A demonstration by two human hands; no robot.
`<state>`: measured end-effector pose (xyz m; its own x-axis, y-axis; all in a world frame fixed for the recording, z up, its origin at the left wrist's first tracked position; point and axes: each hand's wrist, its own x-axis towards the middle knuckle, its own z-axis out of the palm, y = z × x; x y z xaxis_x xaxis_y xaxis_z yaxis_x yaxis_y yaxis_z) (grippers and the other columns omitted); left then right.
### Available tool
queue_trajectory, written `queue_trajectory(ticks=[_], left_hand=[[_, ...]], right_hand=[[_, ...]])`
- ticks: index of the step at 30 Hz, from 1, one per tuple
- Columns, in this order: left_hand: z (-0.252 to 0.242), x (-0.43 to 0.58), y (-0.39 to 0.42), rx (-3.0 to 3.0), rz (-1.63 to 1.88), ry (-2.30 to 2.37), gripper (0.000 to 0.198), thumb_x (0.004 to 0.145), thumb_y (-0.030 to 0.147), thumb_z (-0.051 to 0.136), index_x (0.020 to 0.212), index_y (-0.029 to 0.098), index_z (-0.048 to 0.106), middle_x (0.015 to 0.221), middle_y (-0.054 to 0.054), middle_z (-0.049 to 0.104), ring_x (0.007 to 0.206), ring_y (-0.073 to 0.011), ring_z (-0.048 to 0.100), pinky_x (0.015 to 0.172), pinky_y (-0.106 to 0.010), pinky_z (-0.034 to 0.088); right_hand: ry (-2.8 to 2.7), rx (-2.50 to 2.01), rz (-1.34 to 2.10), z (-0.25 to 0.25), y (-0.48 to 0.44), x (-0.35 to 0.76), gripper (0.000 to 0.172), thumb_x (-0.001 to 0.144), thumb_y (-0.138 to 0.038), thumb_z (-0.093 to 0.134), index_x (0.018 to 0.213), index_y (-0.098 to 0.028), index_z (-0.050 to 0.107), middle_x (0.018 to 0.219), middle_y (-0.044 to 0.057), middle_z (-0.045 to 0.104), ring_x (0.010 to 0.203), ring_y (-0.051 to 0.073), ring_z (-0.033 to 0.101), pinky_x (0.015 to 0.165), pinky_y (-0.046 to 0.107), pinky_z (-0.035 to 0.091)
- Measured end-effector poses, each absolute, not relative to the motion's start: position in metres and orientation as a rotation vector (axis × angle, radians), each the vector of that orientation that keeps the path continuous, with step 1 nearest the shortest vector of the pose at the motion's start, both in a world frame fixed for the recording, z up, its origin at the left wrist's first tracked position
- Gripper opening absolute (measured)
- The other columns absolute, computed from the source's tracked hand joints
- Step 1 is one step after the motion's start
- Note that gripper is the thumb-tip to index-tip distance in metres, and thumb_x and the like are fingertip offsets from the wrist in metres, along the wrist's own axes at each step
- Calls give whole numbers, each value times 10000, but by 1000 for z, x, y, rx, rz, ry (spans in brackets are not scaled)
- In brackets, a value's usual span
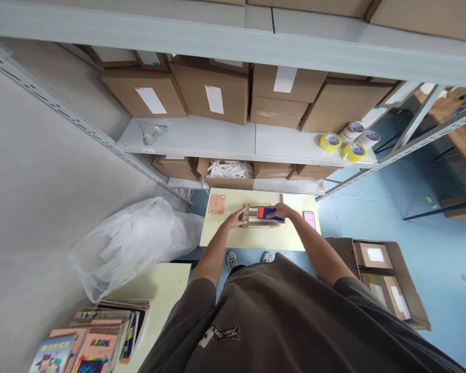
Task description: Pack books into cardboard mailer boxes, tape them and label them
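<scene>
A small cardboard box (256, 223) lies on a pale yellow table (256, 239) in front of me. My left hand (237, 217) rests against the box's left end, fingers curled on it. My right hand (282, 211) grips a blue and orange tape dispenser (267, 213) and presses it on top of the box.
A pink phone (309, 219) and an orange card (217, 203) lie on the table. Metal shelves (217, 137) hold cardboard boxes, tape rolls (347, 144) and glasses (152, 132). A clear plastic bag (132, 243) sits at left, books (97, 339) on a near table, an open carton (384, 280) at right.
</scene>
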<state>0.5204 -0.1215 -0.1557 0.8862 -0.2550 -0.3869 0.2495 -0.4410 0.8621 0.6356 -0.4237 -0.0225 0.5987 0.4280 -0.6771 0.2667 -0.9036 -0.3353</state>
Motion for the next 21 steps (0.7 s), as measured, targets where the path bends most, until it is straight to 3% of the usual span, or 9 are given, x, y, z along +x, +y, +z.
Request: queue_trajectory(ticks=[6, 11, 17, 21], left_hand=[[-150, 527, -130, 2009, -590, 30, 1033, 808, 378, 872, 1708, 385, 366, 1693, -39, 497, 1456, -300, 575, 1199, -366, 438], [-151, 529, -132, 2030, -595, 95, 970, 843, 343, 841, 1701, 375, 390, 1582, -65, 617, 1279, -291, 689, 1096, -366, 516], [-147, 532, -140, 2032, -617, 126, 1013, 811, 363, 883, 1700, 360, 396, 1513, -77, 671, 1169, -265, 725, 1066, -346, 527], [-145, 535, -143, 2042, -610, 138, 1011, 804, 370, 880, 1695, 371, 403, 1499, -60, 681, 1161, -252, 730, 1053, -324, 529]], right_hand=[[-564, -2749, 1161, -23, -479, 646, 731, 779, -804, 765, 1110, -155, 823, 1103, 142, 809, 917, 267, 744, 711, 278, 473], [-406, -2814, 1136, -14, -528, 652, 617, 815, -721, 799, 1052, -152, 826, 1056, 150, 805, 944, 283, 732, 722, 289, 452], [-242, -2739, 1149, -9, -577, 653, 631, 727, -720, 874, 1015, -161, 825, 1006, 127, 798, 910, 264, 723, 712, 276, 449], [-187, -2782, 1146, -16, -605, 655, 660, 754, -735, 847, 1023, -133, 820, 1014, 151, 799, 888, 262, 721, 700, 285, 448]])
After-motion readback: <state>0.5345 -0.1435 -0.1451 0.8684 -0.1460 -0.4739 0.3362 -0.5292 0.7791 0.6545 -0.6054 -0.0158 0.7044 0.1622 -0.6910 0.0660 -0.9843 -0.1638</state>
